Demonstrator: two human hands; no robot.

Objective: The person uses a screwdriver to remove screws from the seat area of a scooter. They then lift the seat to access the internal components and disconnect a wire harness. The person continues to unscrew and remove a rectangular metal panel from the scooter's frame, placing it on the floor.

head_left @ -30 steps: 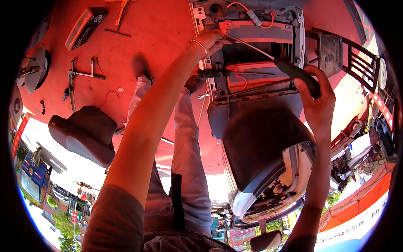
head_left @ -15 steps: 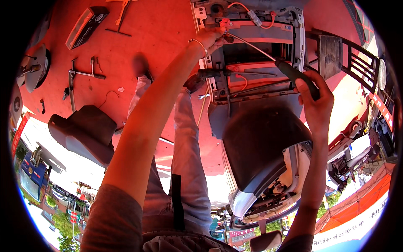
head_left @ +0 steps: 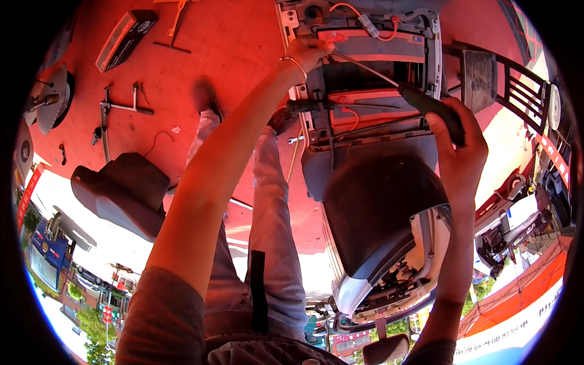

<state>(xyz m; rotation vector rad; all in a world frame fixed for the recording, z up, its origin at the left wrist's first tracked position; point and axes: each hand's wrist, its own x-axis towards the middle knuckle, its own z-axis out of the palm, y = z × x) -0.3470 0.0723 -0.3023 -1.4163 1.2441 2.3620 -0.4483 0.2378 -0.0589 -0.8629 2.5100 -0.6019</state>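
A long screwdriver [head_left: 420,100] with a dark green handle and a thin metal shaft lies slantwise over an opened frame with grey, red-lit panels [head_left: 371,45]. My right hand [head_left: 459,131] is wrapped round its handle. At the other end, the fingers of my left hand [head_left: 309,53] are pinched together beside the shaft's tip, at the frame's left side. What they hold, if anything, is too small to make out. Close above, an orange cable [head_left: 348,7] runs along the frame's top to a grey connector [head_left: 368,25].
Below the frame bulges a black seat-like cover [head_left: 377,207]. A dark stool [head_left: 479,79] stands to the right. On the red floor at left lie a black moulded part [head_left: 125,188], metal bracket tools [head_left: 128,108] and a box [head_left: 125,39]. My legs [head_left: 274,201] are beside the frame.
My left fingers have shifted slightly and closed at the screwdriver's tip; a small red piece by them no longer shows. My right hand has turned a little on the handle.
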